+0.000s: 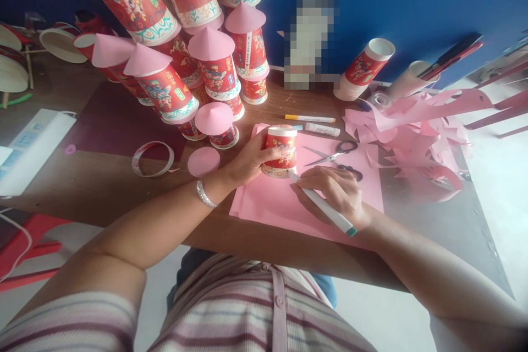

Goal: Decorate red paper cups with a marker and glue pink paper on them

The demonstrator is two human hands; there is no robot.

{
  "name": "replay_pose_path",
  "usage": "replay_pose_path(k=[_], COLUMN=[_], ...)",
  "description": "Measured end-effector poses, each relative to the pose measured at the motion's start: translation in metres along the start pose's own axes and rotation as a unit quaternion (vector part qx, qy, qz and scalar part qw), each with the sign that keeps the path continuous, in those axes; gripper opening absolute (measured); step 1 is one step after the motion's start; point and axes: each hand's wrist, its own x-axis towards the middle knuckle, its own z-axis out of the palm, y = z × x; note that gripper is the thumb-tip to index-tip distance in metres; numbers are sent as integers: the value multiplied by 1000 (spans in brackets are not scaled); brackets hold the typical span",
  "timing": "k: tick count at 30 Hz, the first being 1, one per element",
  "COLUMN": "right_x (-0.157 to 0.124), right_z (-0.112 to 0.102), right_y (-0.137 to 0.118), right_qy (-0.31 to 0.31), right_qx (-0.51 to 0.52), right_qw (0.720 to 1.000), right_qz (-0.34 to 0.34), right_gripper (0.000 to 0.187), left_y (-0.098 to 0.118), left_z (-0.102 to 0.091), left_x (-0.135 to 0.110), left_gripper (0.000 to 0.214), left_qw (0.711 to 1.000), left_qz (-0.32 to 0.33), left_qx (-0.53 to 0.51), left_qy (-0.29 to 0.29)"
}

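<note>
Head view: red paper cup [280, 164] at frame center, upright over pink paper sheets [268, 203]. Left hand [252, 158] wraps it, thumb across the front. Right hand [339, 190] pinches a white marker [325, 210] with a green end, tip at the cup's lower pale band; can't tell if touching. Scissors [330, 158] lie just beyond the right hand, blades open. Stacked red cups with pink cone tops [212, 43] fill upper left; pink scraps [416, 137] sit on the tabletop [198, 220], right side.
</note>
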Motion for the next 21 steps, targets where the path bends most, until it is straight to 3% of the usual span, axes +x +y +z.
replay_pose_path(k=[21], right_x=[-3], right_z=[1], right_y=[1], right_qy=[-15], right_qx=[5], right_qw=[1000], right_qz=[8], right_gripper=[18], left_y=[-2], left_z=[-2], left_x=[0], left_gripper=[54], left_qw=[1000], left_qz=[10], left_qx=[10], left_qy=[0])
